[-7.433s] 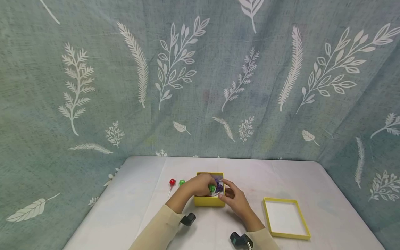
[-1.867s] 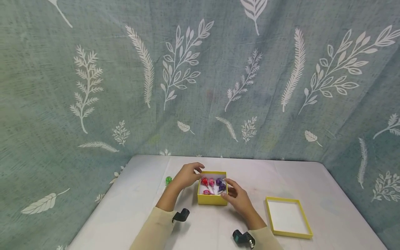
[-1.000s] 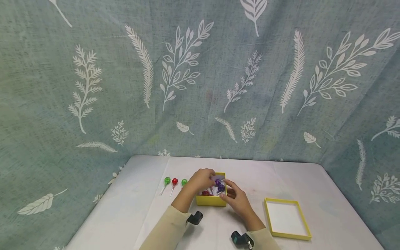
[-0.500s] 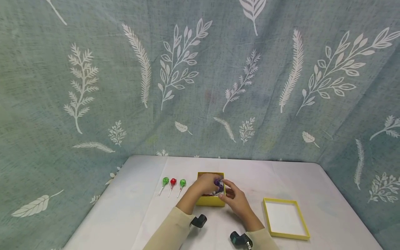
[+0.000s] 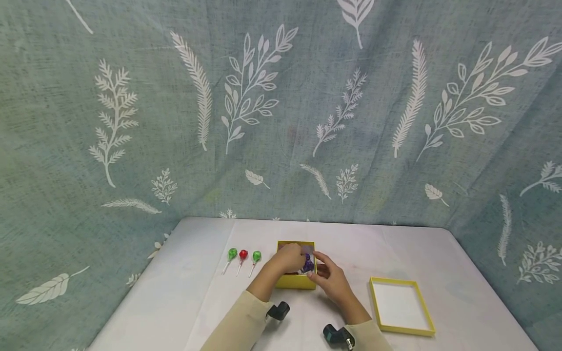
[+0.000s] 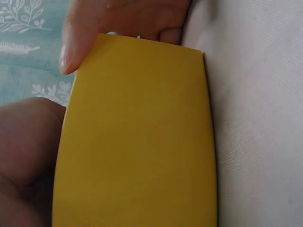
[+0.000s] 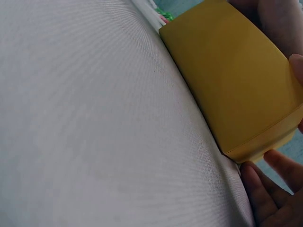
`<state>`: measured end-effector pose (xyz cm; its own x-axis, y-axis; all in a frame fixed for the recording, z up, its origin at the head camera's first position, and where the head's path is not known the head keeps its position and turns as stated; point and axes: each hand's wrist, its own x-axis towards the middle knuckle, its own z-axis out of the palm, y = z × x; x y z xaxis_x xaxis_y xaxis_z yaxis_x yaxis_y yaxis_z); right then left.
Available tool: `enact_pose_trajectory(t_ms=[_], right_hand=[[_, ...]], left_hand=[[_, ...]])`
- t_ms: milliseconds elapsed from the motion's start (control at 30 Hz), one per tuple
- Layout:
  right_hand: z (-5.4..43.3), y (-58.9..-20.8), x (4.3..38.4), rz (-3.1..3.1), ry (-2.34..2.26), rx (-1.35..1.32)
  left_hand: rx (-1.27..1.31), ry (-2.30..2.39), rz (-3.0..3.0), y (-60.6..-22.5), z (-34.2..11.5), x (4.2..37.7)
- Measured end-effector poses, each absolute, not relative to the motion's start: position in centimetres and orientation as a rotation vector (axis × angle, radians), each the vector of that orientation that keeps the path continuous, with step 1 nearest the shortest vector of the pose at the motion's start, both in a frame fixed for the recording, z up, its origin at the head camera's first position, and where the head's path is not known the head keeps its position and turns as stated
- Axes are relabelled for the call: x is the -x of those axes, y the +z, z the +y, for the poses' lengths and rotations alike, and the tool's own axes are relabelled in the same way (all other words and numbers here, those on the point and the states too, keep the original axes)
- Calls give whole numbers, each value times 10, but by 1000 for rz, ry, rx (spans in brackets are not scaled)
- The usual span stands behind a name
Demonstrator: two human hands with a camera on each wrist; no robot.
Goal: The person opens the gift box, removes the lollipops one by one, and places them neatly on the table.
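In the head view a yellow box [image 5: 296, 282] stands without its lid on the white table. Purple-wrapped lollipops [image 5: 308, 263] show inside it. My left hand [image 5: 287, 259] reaches over the left rim, its fingers down in the box; whatever they touch is hidden. My right hand [image 5: 330, 277] steadies the box at its right side, thumb by the near corner and fingers along the wall, as the right wrist view also shows. Left of the box lie a green lollipop [image 5: 232, 253], a red lollipop [image 5: 243, 254] and another green lollipop [image 5: 256, 256] in a row, sticks toward me.
The yellow-rimmed lid [image 5: 402, 306] lies inside-up on the table at the right. A leaf-patterned cloth [image 5: 281, 122] hangs behind the table [image 5: 351, 243] and along its sides.
A further green lollipop has joined the red and green ones on the table since the earliest frame. My left hand moved from the box's left edge down inside it. The right hand stayed.
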<state>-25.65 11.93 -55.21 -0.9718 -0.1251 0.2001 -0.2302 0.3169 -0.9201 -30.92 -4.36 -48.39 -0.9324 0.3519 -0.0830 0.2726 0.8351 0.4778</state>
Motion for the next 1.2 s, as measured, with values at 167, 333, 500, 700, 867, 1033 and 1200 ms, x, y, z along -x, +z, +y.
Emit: enact_pose_trajectory(t_ms=[167, 333, 500, 700, 867, 1033, 1200], right_hand=[[119, -554, 256, -2479, 1760, -345], [118, -555, 256, -2488, 1768, -351], [117, -554, 256, -2485, 1765, -333], [118, -554, 257, -2477, 1751, -352], [121, -554, 256, -2472, 1739, -375], [122, -555, 257, -2478, 1730, -364], [122, -555, 257, -2479, 1738, -350]], left_hand=[[-525, 609, 2916, -492, -42, 311], [-525, 595, 2967, -499, -42, 313], [-528, 583, 2998, -499, -40, 315], [-549, 545, 2970, -495, -37, 314], [-600, 553, 2913, -491, -37, 314], [-643, 596, 2858, -484, -40, 311], [-645, 574, 2785, -479, -44, 308]])
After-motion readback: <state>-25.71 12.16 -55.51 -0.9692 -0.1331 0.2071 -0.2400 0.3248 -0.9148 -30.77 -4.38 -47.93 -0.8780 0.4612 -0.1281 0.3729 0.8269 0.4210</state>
